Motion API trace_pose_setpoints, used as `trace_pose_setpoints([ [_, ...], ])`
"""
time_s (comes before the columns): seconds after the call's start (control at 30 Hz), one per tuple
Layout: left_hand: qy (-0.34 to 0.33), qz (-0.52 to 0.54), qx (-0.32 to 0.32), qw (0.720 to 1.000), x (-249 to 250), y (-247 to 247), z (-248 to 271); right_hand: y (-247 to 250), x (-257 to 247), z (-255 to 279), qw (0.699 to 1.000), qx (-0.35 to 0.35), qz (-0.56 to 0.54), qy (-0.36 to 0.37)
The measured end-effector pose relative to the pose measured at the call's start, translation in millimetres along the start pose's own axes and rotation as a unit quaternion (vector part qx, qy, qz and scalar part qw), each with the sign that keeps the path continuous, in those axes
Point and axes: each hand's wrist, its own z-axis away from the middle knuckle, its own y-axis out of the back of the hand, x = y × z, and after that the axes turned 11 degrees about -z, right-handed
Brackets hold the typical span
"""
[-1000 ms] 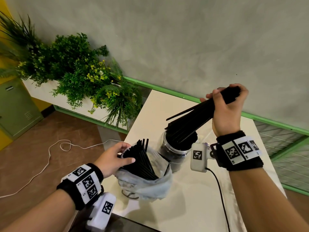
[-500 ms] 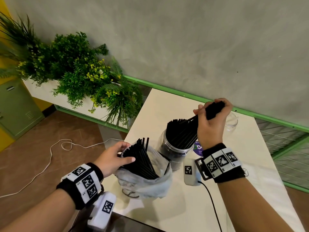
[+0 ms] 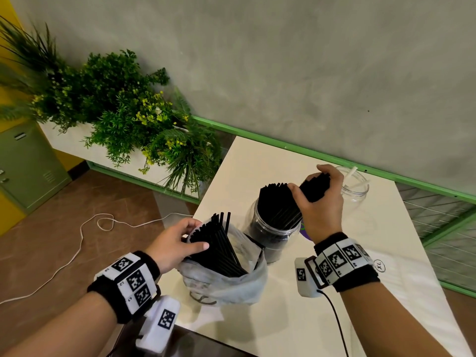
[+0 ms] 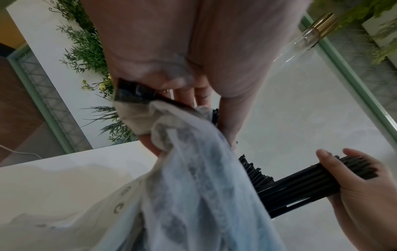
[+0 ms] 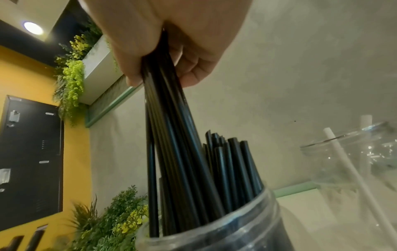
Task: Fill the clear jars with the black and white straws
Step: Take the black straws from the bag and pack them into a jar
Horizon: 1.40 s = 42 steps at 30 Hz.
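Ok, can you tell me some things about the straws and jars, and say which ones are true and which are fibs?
1. The right hand grips a bundle of black straws. True.
2. That bundle's lower ends sit inside the near jar. True.
3. The far jar is packed with black straws. False: it shows only a couple of white ones.
4. The left hand is empty. False: it holds black straws in the plastic bag.

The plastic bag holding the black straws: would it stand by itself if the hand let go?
Probably not. The plastic bag looks thin and crumpled, so likely floppy. The left hand grips its black straws, which lean sideways; released, they would likely splay or tip it.
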Motion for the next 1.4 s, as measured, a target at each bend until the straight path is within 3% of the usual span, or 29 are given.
trace_pose_setpoints([
  [0.2,-0.003,-0.002,-0.003,1.000,3.0,-3.5,-2.6,3.1,9.2,0.7,0.995,-0.042,0.093,-0.012],
  [0.4,0.000,0.001,-0.009,1.000,0.7,-2.5,-3.1,6.4,11.8,-6.3,0.961,-0.137,0.235,0.042],
  [0.57,0.003,-0.003,-0.002,1.000,0.9,-0.8,-1.8,16.4,9.2,-15.0,0.969,-0.186,0.160,0.009],
  [0.8,0.004,-0.002,-0.005,1.000,1.1,-2.6,-2.8,20.9,14.0,-23.1,0.940,-0.270,0.201,-0.053],
  [0.93,0.007,0.005,-0.009,1.000,3.1,-3.1,-2.4,21.2,15.6,-30.8,0.953,-0.234,0.185,-0.056],
  [1.07,0.010,0.007,-0.007,1.000,1.8,-2.0,-2.6,15.7,14.7,-35.5,0.967,-0.161,0.195,0.003],
  [1.3,0.012,0.023,-0.011,1.000,0.4,-1.5,-2.3,9.3,25.1,-41.3,0.924,-0.202,0.323,-0.021],
  [1.4,0.012,0.009,-0.008,1.000,0.5,-1.0,-2.9,11.8,20.0,-43.2,0.959,-0.172,0.226,0.009],
])
